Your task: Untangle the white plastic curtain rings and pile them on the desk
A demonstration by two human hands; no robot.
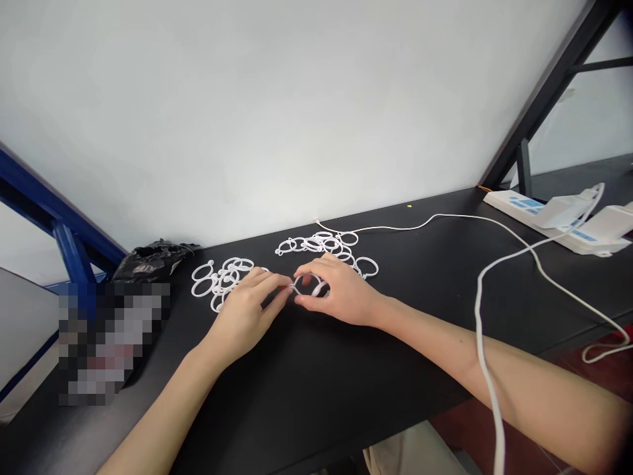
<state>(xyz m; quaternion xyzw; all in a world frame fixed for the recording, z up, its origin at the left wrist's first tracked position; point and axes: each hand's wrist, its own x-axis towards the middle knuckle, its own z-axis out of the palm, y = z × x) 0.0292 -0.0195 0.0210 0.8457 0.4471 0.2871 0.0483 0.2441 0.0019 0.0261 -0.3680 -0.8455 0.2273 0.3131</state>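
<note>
Both hands meet over a black tabletop [316, 376]. My right hand [341, 293] curls its fingers round a small white plastic ring [307, 286], pinching it. My left hand [250, 307] reaches in from the left, its fingertips touching the same ring. A pile of white rings [220, 280] lies just beyond my left hand. A second pile of white rings [329, 247] lies beyond my right hand, near the wall.
A black plastic bag [153, 258] sits at the back left beside a blue metal frame [69, 244]. A white cable [487, 310] loops across the right side to a white power strip [564, 218]. A black steel brace [548, 92] rises at right.
</note>
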